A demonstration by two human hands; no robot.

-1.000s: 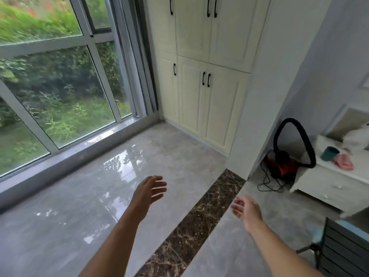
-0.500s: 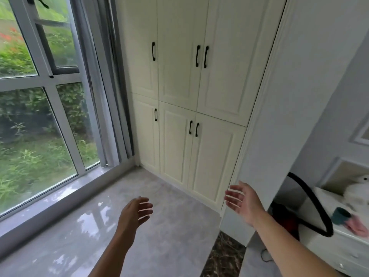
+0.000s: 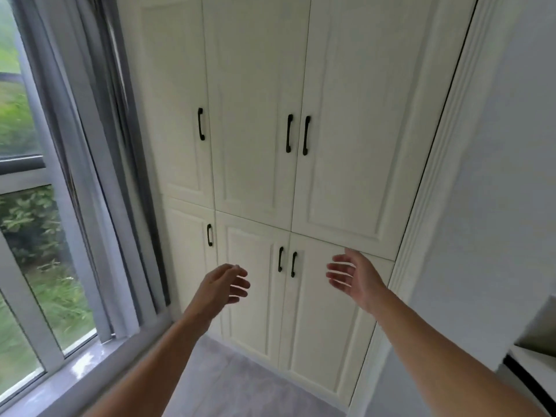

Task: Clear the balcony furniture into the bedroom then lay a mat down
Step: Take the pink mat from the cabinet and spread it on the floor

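Both my arms reach forward toward a cream cabinet (image 3: pixel 346 145) with black handles at the end of the balcony. My left hand (image 3: pixel 224 285) hovers in front of the lower left doors, fingers relaxed and spread, holding nothing. My right hand (image 3: pixel 353 276) is raised before the lower right door, palm turned inward, fingers straight and empty. Between the two hands sit the paired lower door handles (image 3: pixel 286 263). Neither hand touches the cabinet. No mat and no balcony furniture is in view.
A tall window (image 3: pixel 33 236) with a grey frame and grey curtain (image 3: pixel 99 182) runs along the left, its sill (image 3: pixel 90 365) below. Grey tiled floor (image 3: pixel 240 383) lies before the cabinet. A white wall (image 3: pixel 496 191) stands on the right.
The view has swung up from the floor and closer to the cabinet. Both hands have risen with it; the vacuum, dresser and chair have left the view.
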